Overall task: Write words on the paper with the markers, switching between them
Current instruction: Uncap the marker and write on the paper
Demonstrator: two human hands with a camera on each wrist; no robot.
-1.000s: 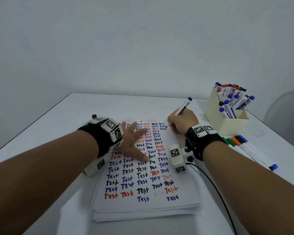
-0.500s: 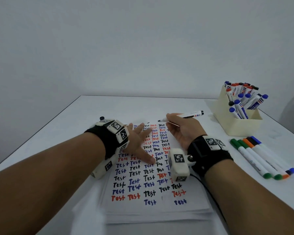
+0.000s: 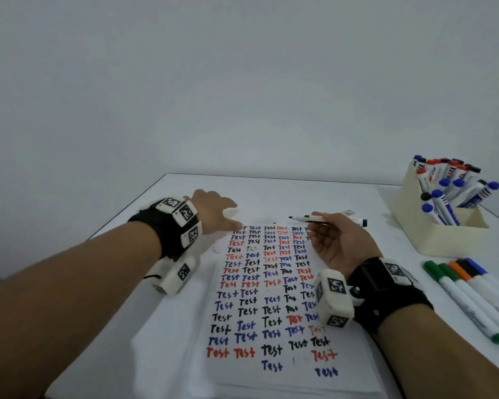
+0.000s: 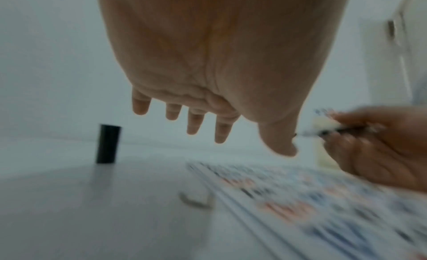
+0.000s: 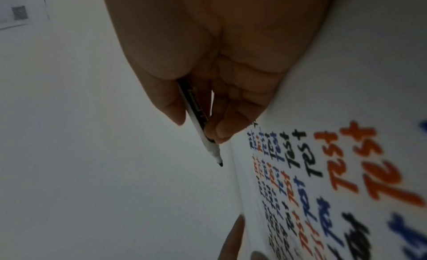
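The stack of paper point(image 3: 274, 300) covered with "Test" in black, blue and red lies in front of me. My right hand point(image 3: 319, 226) hovers over its far right corner and pinches an uncapped black marker point(image 3: 314, 218), held level with the tip pointing left. The right wrist view shows thumb and fingers round the marker point(image 5: 196, 121) beside the paper point(image 5: 323, 172). My left hand point(image 3: 225, 214) hangs above the table past the paper's far left corner, fingers straight and spread, holding nothing. A black cap point(image 4: 108, 144) stands upright on the table just beyond the left hand point(image 4: 251, 145).
A cream box point(image 3: 444, 237) full of markers stands at the far right. Several capped markers point(image 3: 473, 295) lie side by side on the table right of the paper. The table's far edge meets a plain wall.
My left hand lifted off the paper and moved forward to the left. The right hand raised the marker from writing and turned it level, tip to the left.
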